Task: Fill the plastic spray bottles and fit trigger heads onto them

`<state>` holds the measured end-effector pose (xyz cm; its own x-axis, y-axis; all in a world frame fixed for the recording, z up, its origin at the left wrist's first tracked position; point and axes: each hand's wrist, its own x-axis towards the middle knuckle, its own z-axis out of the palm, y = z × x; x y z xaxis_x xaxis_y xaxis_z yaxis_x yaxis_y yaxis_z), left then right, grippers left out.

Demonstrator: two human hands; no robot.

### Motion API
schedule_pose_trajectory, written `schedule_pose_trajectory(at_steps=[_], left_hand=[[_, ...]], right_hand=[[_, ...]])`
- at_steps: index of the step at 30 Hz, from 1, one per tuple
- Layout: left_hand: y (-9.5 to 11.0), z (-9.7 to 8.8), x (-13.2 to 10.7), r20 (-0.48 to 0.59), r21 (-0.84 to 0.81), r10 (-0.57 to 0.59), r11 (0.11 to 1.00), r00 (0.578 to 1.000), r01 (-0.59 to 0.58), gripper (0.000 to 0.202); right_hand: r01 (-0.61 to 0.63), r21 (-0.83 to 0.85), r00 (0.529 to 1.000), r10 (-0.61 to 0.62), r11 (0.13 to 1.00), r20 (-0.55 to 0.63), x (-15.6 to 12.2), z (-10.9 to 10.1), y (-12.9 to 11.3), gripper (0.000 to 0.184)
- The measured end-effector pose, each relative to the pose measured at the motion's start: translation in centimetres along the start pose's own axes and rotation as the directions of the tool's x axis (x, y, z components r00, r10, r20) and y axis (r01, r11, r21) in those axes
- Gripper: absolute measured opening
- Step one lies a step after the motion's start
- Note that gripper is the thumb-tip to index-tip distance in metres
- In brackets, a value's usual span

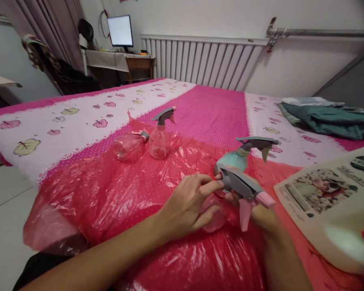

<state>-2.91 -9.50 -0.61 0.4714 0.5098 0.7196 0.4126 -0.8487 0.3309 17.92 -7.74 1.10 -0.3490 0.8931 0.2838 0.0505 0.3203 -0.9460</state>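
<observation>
My left hand (189, 206) curls around a clear pink spray bottle (214, 218) lying over a red plastic sheet (115, 194), fingertips pinching near its neck. My right hand (262, 216) sits under the bottle's grey spray head (241, 185), which has a pink trigger and nozzle, and grips it. Just behind stands a teal spray bottle (235, 159) with a grey head. Farther left on the sheet, one pink bottle (160, 141) stands upright and another pink bottle (129, 146) lies on its side.
Everything rests on a bed with a pink and white cover (206, 109). A printed cardboard box (330, 202) lies at the right, folded green cloth (327, 119) behind it. A radiator (200, 60), a desk with a monitor (120, 31) and a chair stand beyond.
</observation>
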Motion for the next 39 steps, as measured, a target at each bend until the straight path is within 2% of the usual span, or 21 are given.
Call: schedule_pose_trajectory(at_steps=[7,14,17,21,25,27,32,39], left_hand=[[0.0,0.0,0.0,0.013,-0.026,-0.017,1.000,1.000,0.018,0.036],[0.1,-0.2,0.1,0.022,-0.052,-0.045,0.998,0.999,0.046,0.038],[0.1,-0.5,0.1,0.026,-0.046,-0.055,0.997,0.998,0.056,0.040],[0.1,-0.6,0.1,0.036,-0.035,-0.056,0.998,0.998,0.057,0.041],[0.1,-0.6,0.1,0.041,-0.016,-0.059,0.998,0.997,0.060,0.041],[0.1,-0.6,0.0,0.042,-0.014,-0.063,0.998,0.997,0.064,0.043],[0.1,-0.6,0.0,0.040,-0.031,-0.073,0.997,0.997,0.074,0.043],[0.1,-0.6,0.1,0.051,-0.078,-0.102,0.991,0.993,0.106,0.038]], right_hand=[[-0.041,0.003,0.998,0.041,0.999,-0.055,0.1,0.7,0.0,0.024],[-0.046,0.031,0.998,0.047,0.998,-0.045,0.1,0.6,0.2,0.024],[-0.026,0.028,0.999,0.027,0.999,-0.021,0.1,0.2,-0.5,0.028],[0.036,-0.069,0.999,-0.036,0.997,-0.002,0.0,-0.7,-1.3,0.026],[0.075,-0.101,0.996,-0.069,0.992,0.060,-0.3,-1.8,-0.9,0.022],[0.084,-0.119,0.994,-0.076,0.989,0.074,-0.3,-2.0,-0.6,0.029],[0.126,-0.102,0.991,-0.121,0.987,0.057,-0.2,-1.7,-0.6,0.040],[0.089,-0.028,0.995,-0.090,0.996,-0.033,0.0,-1.0,-0.4,0.031]])
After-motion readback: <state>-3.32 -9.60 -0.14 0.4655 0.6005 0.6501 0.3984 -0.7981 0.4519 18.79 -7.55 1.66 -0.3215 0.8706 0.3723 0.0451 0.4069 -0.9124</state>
